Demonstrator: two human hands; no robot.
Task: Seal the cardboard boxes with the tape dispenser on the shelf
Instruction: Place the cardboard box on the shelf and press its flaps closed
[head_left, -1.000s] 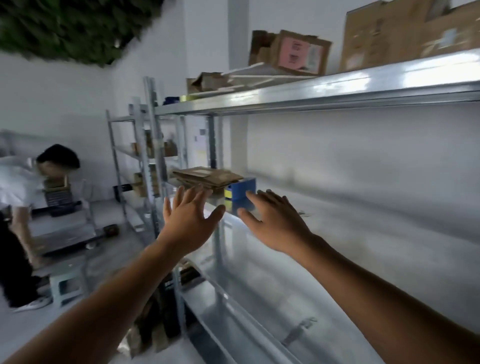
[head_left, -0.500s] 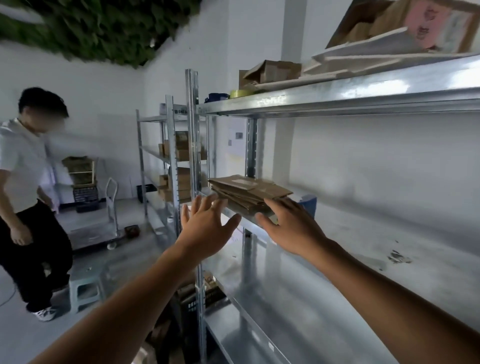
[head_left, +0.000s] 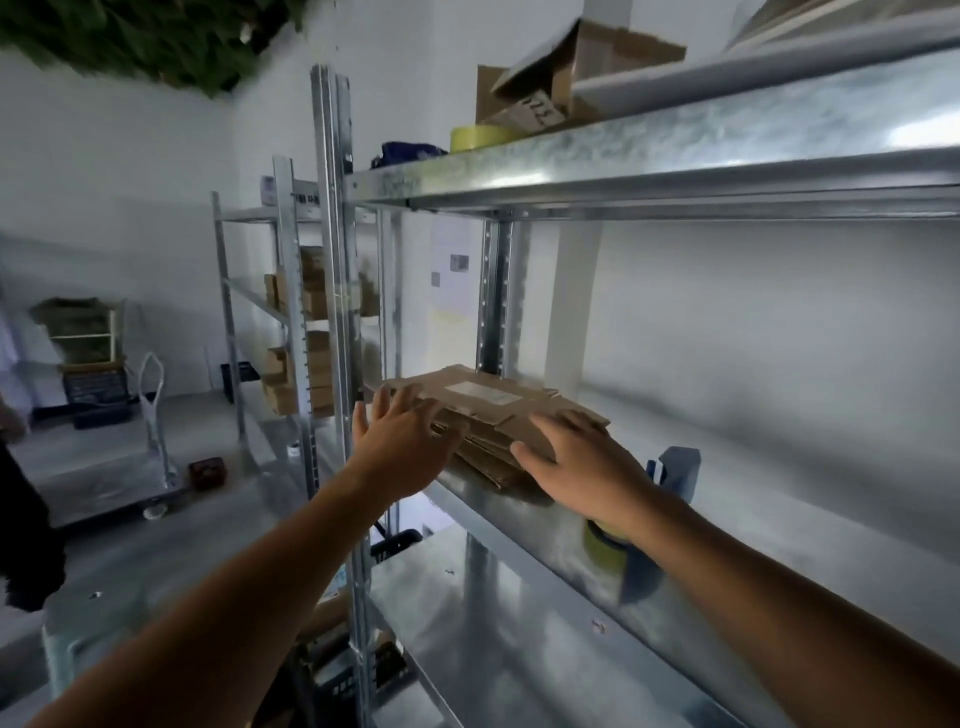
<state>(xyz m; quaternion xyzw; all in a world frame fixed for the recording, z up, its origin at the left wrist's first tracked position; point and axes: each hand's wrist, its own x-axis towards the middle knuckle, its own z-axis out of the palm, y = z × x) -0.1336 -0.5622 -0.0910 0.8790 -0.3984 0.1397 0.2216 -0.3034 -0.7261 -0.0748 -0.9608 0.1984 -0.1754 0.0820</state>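
Two hands at the rack, Inspector. Their state?

Recorded, Clerk. The left hand (head_left: 402, 447) has its fingers straight and spread, fingertips at the left end of the stack of flattened cardboard boxes (head_left: 493, 410). It grips nothing. The right hand (head_left: 587, 467) lies flat, palm down, fingers straight, on the near right part of the same stack. It holds nothing either.

Where does the stack lie, Inspector?

On the middle shelf (head_left: 779, 499) of the galvanised rack, at its left end, close by the front upright (head_left: 337, 312). The sheets are unevenly piled; a pale label (head_left: 483, 391) shows on the top sheet.

And the tape dispenser?

The blue tape dispenser (head_left: 672, 467) stands on that same shelf, just beside the stack on its right, behind the right wrist, which hides part of it. Its yellowish roll (head_left: 602, 543) shows below the wrist. Whether the wrist touches it cannot be told.

Anything further?

Top shelf (head_left: 649, 166): a cardboard box (head_left: 582, 67) with a raised flap, a yellow tape roll (head_left: 478, 137), a dark blue item (head_left: 408, 151), unidentified. A second rack (head_left: 227, 322) behind carries small cartons (head_left: 272, 371). A platform trolley (head_left: 104, 467) stands on the floor to the left; part of another person (head_left: 26, 519) in dark clothing shows at the left edge.
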